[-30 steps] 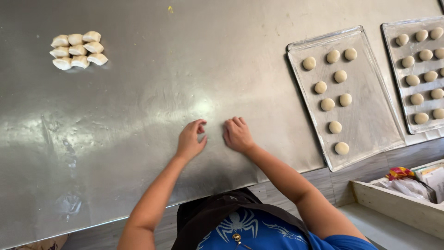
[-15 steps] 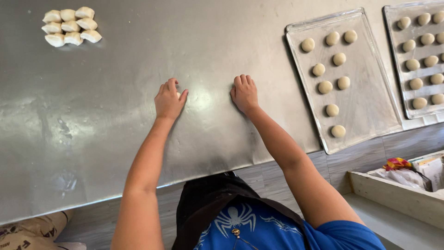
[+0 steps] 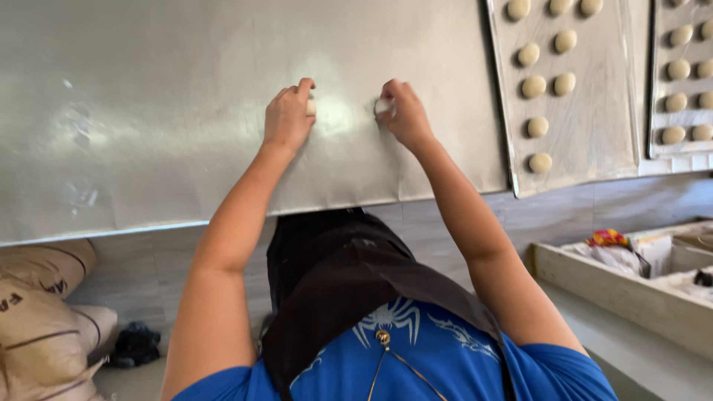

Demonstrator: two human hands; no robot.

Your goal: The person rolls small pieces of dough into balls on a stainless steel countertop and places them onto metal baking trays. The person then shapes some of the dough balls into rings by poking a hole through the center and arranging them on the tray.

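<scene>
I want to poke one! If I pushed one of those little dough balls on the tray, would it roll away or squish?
Probably both, a little. The dough balls on the metal tray look round, so a sideways nudge might roll one. They look pale, soft and unbaked, so a poke would likely dent it. The left hand and right hand each cup a small piece on the steel table, suggesting they are light.

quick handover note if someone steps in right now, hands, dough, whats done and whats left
Left hand: cupped over a small dough piece on the steel table.
Right hand: cupped over another dough piece, just apart from the first.
Done: rounded dough balls sit in rows on the near tray; a second tray to its right also holds balls.
Left: these two pieces are not yet on a tray; the near tray has bare space.
</scene>
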